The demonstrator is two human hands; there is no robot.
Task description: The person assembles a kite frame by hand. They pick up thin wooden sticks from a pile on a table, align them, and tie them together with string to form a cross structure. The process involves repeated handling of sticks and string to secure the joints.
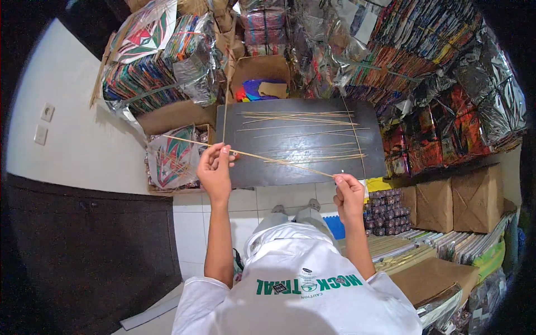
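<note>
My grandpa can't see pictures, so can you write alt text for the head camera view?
A person's left hand and right hand hold a thin tan stick slanting over a dark table, where more thin sticks lie. Bundles of colourful sheets rise beyond it.

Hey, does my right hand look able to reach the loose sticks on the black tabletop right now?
Probably yes: the loose sticks lie just beyond the right hand with nothing visible blocking, though it would likely need to release the held stick first.
</note>
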